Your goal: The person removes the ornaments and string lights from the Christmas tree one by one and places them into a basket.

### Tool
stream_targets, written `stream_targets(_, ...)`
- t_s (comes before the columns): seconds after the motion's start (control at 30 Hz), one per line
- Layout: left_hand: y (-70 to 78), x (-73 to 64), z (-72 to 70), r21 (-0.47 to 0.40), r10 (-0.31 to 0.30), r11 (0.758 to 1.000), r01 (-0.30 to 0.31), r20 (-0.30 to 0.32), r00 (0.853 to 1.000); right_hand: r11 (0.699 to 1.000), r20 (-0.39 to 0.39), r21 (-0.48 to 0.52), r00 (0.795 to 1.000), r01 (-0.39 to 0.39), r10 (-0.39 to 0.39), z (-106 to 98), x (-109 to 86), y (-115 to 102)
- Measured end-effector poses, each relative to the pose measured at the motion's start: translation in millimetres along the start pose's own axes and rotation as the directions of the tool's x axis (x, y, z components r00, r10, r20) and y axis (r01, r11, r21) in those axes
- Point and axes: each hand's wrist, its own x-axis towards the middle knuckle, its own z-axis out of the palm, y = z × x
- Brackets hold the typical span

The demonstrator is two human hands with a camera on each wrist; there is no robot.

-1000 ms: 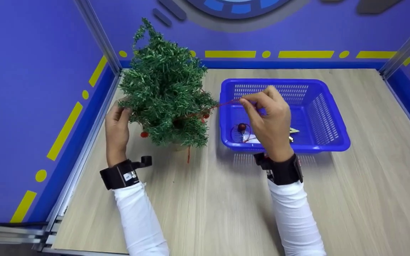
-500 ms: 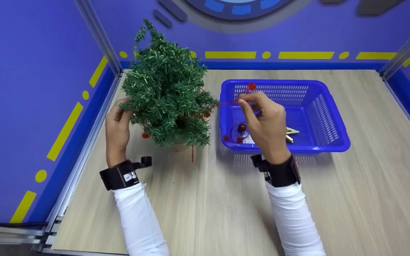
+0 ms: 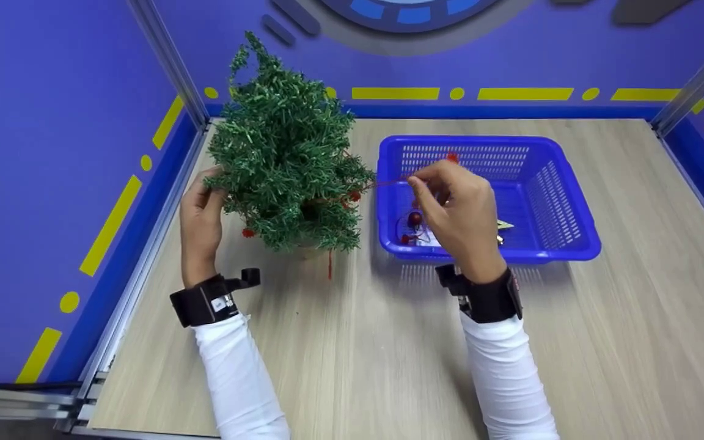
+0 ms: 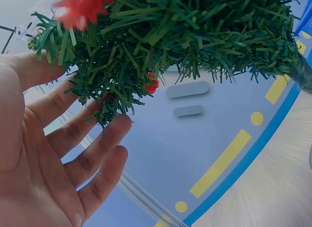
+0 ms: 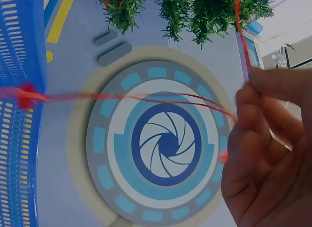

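1. Far left, the left hand (image 3: 200, 226) waits near the table's (image 3: 376, 366) left edge, fingers loosely extended, touching low branches, unmoved from a moment ago.
2. Here's the green tree (image 3: 288, 153), standing toward the back-left corner, red bits showing among its branches.
3. Out to the right runs the red string (image 3: 388, 182), and the right hand (image 3: 462, 214) pinches it!
4. The change: a red pompom (image 3: 452, 157) has shifted rightward, just beyond that hand; this length, I judge, remains off the tree.
5. Beneath, near the back edge, sits the blue basket (image 3: 584, 244).
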Motion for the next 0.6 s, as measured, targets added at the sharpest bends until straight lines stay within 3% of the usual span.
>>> stream_targets(0.13,1.1,1.1,0.5,-0.01,0.017,1.0,-0.017,0.006,1.0,0.995,0.151,-0.061,0.985,-0.075,0.083,-1.3,-2.5,2.5)
stream_targets(0.27,0.7,0.7,-0.3,-0.002,0.012,1.0,-0.012,0.0,1.0,0.996,0.277,-0.055,0.957,-0.073,0.086,-0.1,-2.9,2.6)
stream_targets(0.47,2.8,0.5,0.9,-0.015,0.033,0.999,-0.033,-0.002,0.999,0.996,0.384,0.052,0.922,-0.078,0.052,4.2,-3.3,-2.1)
stream_targets(0.6,3.2,0.8,2.2,-0.033,0.047,0.998,-0.046,0.009,0.999,0.993,0.404,0.078,0.914,-0.085,0.047,12.1,-5.1,-6.3)
